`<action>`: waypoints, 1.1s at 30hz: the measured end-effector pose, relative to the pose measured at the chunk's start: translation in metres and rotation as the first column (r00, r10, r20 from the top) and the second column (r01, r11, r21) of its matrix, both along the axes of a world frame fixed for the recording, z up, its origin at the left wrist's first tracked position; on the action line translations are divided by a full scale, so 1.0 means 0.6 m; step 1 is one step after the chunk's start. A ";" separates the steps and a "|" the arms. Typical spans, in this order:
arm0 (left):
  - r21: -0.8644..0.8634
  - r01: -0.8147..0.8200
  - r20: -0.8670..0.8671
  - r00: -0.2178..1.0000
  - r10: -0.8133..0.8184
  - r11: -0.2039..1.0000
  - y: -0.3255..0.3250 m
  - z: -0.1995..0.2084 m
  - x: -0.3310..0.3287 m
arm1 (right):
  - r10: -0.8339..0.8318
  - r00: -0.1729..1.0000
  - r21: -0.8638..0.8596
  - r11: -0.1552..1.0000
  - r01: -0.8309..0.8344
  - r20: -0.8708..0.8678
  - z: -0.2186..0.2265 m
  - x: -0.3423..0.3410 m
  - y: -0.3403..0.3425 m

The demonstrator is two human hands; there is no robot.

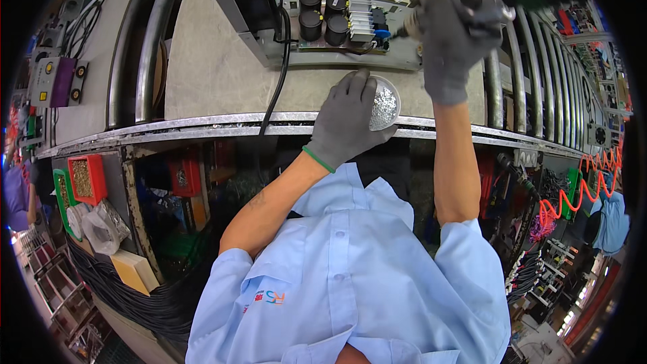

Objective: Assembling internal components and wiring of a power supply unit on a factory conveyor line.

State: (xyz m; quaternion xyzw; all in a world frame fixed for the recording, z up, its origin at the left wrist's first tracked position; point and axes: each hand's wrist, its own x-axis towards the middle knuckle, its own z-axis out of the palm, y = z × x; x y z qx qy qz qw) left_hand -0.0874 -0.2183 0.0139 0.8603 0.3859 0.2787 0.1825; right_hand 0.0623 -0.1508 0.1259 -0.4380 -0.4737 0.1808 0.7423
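It looks like fastening work on the open metal chassis (394,60), which lies on the bench (216,87). The right hand (448,47) grips a driver-like tool (502,8), too blurred to tell if it touches. The left hand (345,113) curls round a dish (385,102) of small metal pieces. Next probably calls for steady alignment.

The light-blue cotton-look button-front shirt (344,276) bore a small orange-and-blue printed emblem (275,297) with red lettering beside it. A small yellow label (43,96) marked the purple-and-grey metal box (59,82). Pale markings on the black upright cylinders (337,29) were too small to read.
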 end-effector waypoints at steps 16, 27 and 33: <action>-0.065 0.032 0.032 0.999 -0.030 0.997 0.003 -0.001 -0.003 | -0.175 0.983 0.168 0.972 0.163 0.061 -0.050 0.017 0.189; -0.011 0.024 -0.002 1.000 -0.024 1.000 0.004 -0.005 0.001 | 0.169 0.951 0.217 0.970 -0.113 -0.259 -0.043 0.031 0.207; 0.042 0.022 -0.030 0.999 -0.021 0.999 0.001 -0.003 0.002 | -0.292 0.944 0.180 0.948 0.264 0.153 -0.039 0.023 0.202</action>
